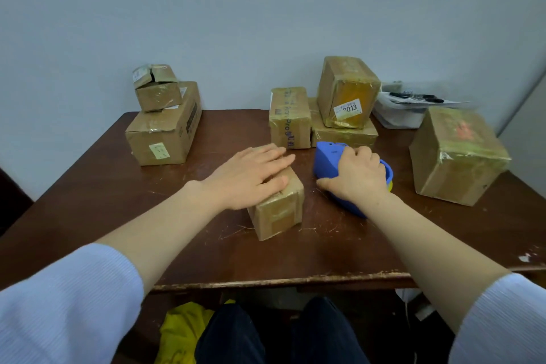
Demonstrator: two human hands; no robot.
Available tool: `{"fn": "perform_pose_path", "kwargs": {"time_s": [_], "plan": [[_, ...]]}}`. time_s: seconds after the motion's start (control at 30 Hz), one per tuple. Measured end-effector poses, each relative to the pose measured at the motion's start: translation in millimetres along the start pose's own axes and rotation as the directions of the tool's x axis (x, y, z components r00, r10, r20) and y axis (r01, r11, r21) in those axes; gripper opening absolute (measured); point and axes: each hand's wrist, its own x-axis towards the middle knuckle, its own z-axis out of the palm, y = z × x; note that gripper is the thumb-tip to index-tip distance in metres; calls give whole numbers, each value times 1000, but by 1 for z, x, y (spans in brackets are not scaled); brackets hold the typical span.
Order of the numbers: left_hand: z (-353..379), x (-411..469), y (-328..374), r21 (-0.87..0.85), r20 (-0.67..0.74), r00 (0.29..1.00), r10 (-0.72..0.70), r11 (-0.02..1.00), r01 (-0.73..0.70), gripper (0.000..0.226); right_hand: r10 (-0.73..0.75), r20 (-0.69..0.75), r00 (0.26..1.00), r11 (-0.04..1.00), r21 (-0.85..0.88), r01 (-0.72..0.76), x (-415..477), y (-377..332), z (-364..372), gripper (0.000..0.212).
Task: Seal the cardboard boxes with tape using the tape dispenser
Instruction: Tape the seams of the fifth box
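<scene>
Brown cardboard, taped along its near face, makes up the small box (277, 210) that sits at the middle of the dark wooden desk (206, 245). The left grip (251, 174) lies flat on top of it, with the fingers straight, spread and pressing down, so most of the lid is hidden.

Just to the right of the box, not touching it, the blue plastic tape dispenser (326, 161) rests on the desk. The right grip (354, 177) is curled over its back, thumb along the near side and fingers wrapped over the top. A sliver of yellow shows at the dispenser's right edge.

At the back left, a large cardboard box (165, 133) carries a smaller cardboard box with loose top flaps (158, 94). Behind the hands stands a tape-wrapped upright box with blue lettering (289, 118), and beside it a low flat box (344, 133) bears a tall box with a white numbered label (345, 91). Well apart on the right edge sits a big cardboard box with a faded red mark (456, 156). Behind that lies a white bag holding papers and dark pens (404, 109).

Pale ribbed sleeves cover both upper forearms. Under the desk's front edge, a yellow cloth (183, 325) lies beside the person's dark trousers.
</scene>
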Motion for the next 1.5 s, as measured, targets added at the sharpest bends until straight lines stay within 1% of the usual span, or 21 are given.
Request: {"fn": "perform_pose_path", "kwargs": {"time_s": [0.1,0.17,0.23,0.33,0.4,0.47,0.53,0.6,0.67,0.7,0.73,0.77,0.8,0.87,0.9,0.97,1.03,1.1,1.2,1.37,1.5], "plan": [[2,1,11,58,-44,930,-364,929,366,64,18,6,1000,997,-71,-18,-3,9,2,88],[-5,2,15,21,20,859,-511,860,510,81,12,38,999,994,-106,-8,-3,14,2,81],[-14,2,12,7,93,862,-498,866,500,91,-3,61,998,992,-125,11,-3,18,3,70],[-28,-4,-1,-136,249,915,-317,924,357,101,-49,82,995,990,-127,59,-2,22,5,45],[-32,-6,-11,-119,350,907,-233,950,290,110,-45,106,993,995,-79,54,-1,23,5,37],[-26,-5,-17,16,273,935,-227,973,232,106,-46,98,994,998,-26,48,-2,25,0,39],[-17,-3,-15,119,115,945,-306,949,292,106,-64,29,998,998,12,64,-2,28,-8,38],[-8,-2,-5,141,-14,884,-467,874,464,112,-72,-38,997,992,98,75,-1,31,-20,38],[-4,-1,6,132,-60,817,-574,806,577,111,-61,-42,997,951,300,71,2,32,-33,43],[-2,0,8,129,-53,800,-598,790,599,112,-47,-29,998,885,463,55,2,32,-40,41],[-3,1,9,109,-33,794,-608,787,607,115,-27,-7,1000,760,650,24,1,31,-45,35],[-5,3,10,61,-21,794,-608,792,608,114,-5,34,999,582,813,-25,-2,30,-50,26],[-9,6,10,-24,-42,797,-603,798,602,106,5,93,996,400,912,-88,-5,29,-53,19],[-19,13,12,-312,-167,785,-596,787,532,69,-29,192,981,124,974,-188,-10,28,-54,15],[-25,16,15,-514,-194,760,-620,724,460,49,-47,216,975,43,976,-214,-11,27,-53,17],[-39,20,27,-873,-48,728,-684,384,303,30,-63,224,973,-21,974,-226,-11,24,-50,23],[-51,22,37,-963,179,734,-655,34,266,38,-76,222,972,-45,973,-225,-12,20,-50,26],[-59,24,43,-949,307,751,-584,-122,292,59,-91,222,971,-47,973,-227,-13,18,-52,31],[-65,28,45,-945,327,797,-507,-156,289,73,-103,227,968,-20,973,-230,-15,18,-55,30],[-70,32,43,-925,369,808,-459,-268,270,59,-106,225,969,-6,974,-227,-17,18,-56,29],[-68,31,44,-909,408,814,-413,-264,322,49,-121,226,967,-13,973,-229,-19,17,-57,33]]}}
